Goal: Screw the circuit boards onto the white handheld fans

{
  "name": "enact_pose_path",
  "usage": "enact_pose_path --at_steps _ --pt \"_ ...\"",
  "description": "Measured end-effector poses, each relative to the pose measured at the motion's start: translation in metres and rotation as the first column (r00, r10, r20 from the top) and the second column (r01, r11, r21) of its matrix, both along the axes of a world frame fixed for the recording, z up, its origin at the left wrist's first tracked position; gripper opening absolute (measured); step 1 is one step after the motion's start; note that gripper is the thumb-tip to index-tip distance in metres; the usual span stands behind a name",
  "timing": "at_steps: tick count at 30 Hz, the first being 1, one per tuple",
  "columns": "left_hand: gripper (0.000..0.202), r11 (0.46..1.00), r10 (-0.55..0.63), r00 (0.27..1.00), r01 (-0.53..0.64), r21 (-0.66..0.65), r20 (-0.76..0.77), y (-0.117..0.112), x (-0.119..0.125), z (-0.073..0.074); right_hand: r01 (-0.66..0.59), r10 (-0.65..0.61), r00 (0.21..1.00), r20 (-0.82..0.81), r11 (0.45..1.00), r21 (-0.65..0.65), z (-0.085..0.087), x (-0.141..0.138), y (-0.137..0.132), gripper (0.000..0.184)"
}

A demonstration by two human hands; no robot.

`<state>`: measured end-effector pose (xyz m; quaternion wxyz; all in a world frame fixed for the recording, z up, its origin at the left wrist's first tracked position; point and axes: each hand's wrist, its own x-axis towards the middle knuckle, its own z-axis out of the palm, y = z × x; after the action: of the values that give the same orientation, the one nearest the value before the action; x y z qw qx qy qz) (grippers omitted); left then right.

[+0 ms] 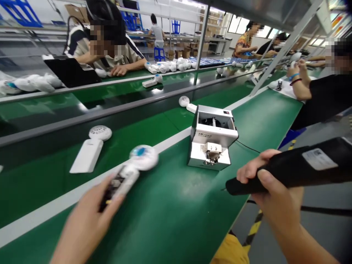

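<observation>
My left hand [88, 216] grips the handle of a small white hand-held fan [132, 168] with a blue hub; its handle is open and a dark circuit board shows. The fan is blurred by motion and sits just above the green bench [170, 220]. My right hand [269, 190] is wrapped round a black electric screwdriver [291, 168], whose tip points left toward the fan. A white screw feeder box [211, 137] stands on the bench between and beyond both hands.
Another white fan [92, 148] lies on the green conveyor [137, 139], a further one [187, 102] farther along. A person leans over a black tray [71, 71] across the belt. More workers sit at right. White fan parts [170, 66] are piled at the back.
</observation>
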<state>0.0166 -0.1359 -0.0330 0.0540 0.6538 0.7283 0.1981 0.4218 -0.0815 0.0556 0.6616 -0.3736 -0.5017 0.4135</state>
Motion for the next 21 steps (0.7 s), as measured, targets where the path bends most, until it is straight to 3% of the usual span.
enact_pose_path --at_steps 1,3,6,14,18,21 --pt "0.060 0.991 -0.135 0.990 0.135 0.008 0.034 0.003 0.031 0.000 0.010 -0.010 1.000 -0.003 1.000 0.006 0.003 0.002 0.001 0.025" --pt "0.052 0.920 -0.389 0.917 0.392 -0.022 0.093 0.011 0.080 -0.001 0.036 -0.036 0.999 -0.013 0.999 0.012 0.008 0.005 0.001 0.027" --pt "0.053 0.809 -0.578 0.811 0.584 -0.061 0.089 0.021 0.119 -0.006 0.062 -0.062 0.998 -0.019 0.998 0.022 0.015 0.008 0.002 0.028" --pt "0.059 0.721 -0.693 0.693 0.659 -0.215 -0.200 0.039 0.157 0.001 0.143 -0.123 0.985 -0.121 0.975 0.171 0.030 -0.013 0.030 0.026" --pt "0.056 0.725 -0.688 0.659 0.640 -0.255 -0.304 0.040 0.172 0.009 0.143 -0.113 0.986 -0.127 0.954 0.263 0.035 -0.031 0.047 0.027" --pt "0.054 0.749 -0.663 0.691 0.604 -0.273 -0.288 0.043 0.173 0.015 0.125 -0.097 0.990 -0.105 0.943 0.308 0.033 -0.040 0.053 0.028"
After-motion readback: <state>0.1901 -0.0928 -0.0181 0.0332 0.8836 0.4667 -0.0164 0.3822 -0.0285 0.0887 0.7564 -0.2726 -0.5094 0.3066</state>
